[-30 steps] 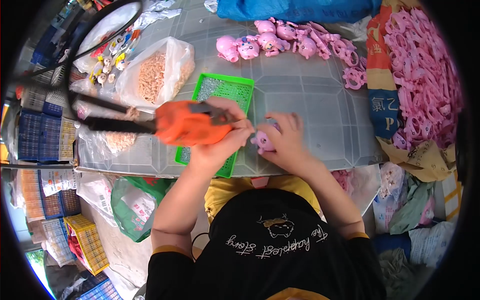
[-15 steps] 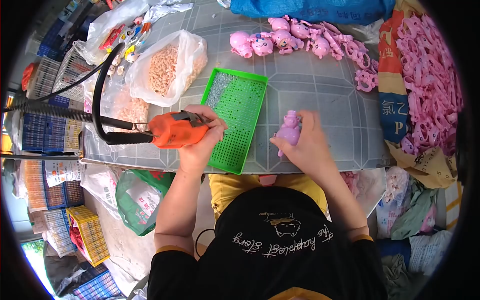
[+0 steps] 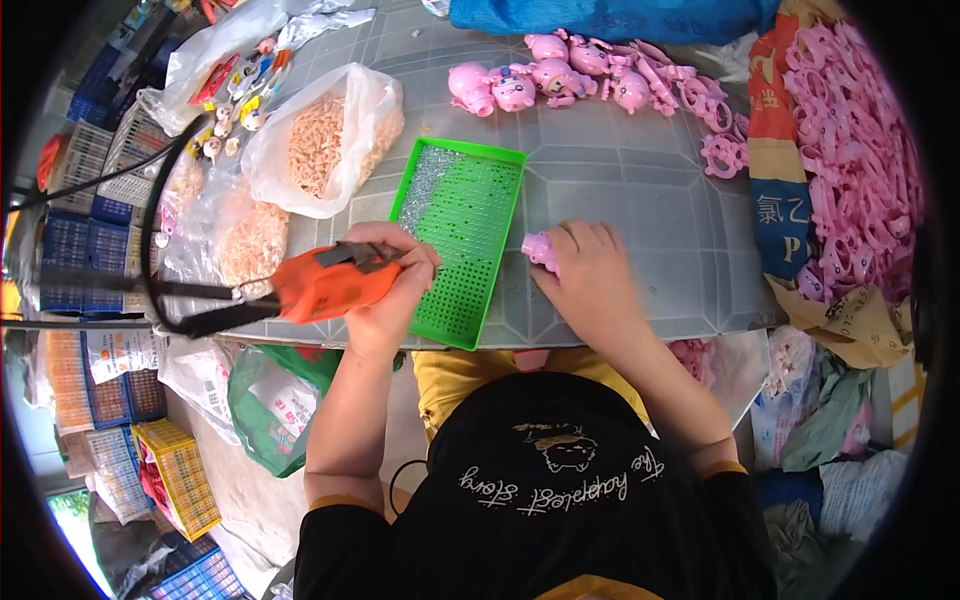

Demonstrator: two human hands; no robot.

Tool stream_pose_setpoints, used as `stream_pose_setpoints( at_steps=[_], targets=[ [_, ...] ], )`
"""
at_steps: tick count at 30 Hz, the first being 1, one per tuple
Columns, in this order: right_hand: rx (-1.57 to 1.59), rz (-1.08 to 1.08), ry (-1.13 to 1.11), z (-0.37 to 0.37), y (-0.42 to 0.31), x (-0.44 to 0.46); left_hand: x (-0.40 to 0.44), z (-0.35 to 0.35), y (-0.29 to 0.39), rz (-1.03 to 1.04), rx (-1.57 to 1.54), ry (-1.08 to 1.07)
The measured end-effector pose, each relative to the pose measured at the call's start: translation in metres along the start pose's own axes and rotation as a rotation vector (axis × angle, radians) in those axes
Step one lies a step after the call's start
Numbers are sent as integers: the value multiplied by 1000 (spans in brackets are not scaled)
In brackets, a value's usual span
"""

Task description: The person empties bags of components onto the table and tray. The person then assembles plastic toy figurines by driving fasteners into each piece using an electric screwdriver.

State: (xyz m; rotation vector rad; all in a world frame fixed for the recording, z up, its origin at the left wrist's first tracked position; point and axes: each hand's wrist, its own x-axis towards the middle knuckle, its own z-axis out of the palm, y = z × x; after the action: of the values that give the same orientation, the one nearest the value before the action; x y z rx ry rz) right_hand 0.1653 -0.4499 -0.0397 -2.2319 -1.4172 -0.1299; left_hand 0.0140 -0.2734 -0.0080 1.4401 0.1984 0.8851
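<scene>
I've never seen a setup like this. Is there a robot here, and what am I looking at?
No robot here, just a person working barehanded, seen from above by a camera worn on the head. The left hand grips an orange tool, perhaps a power screwdriver; the right hand holds a pink toy, partly hidden. On the grey table lies a green tray with tiny shiny pieces in its far left part. Beyond are a bag of pale bits and a row of pink toys; at right, a sack of pink parts.
</scene>
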Motion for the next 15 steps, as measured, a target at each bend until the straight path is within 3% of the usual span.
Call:
stream_pose_setpoints(
  at_steps=[5, 11, 15],
  targets=[
    [-12, -42, 13, 4, 3, 2, 5, 26, 22, 58, -150, -98],
    [-35, -32, 17, 4, 3, 3, 11, 58, -2, 87, -326, -236],
    [-32, -29, 36, 5, 4, 3, 11, 67, -6, 59, -296, -205]
  ],
)
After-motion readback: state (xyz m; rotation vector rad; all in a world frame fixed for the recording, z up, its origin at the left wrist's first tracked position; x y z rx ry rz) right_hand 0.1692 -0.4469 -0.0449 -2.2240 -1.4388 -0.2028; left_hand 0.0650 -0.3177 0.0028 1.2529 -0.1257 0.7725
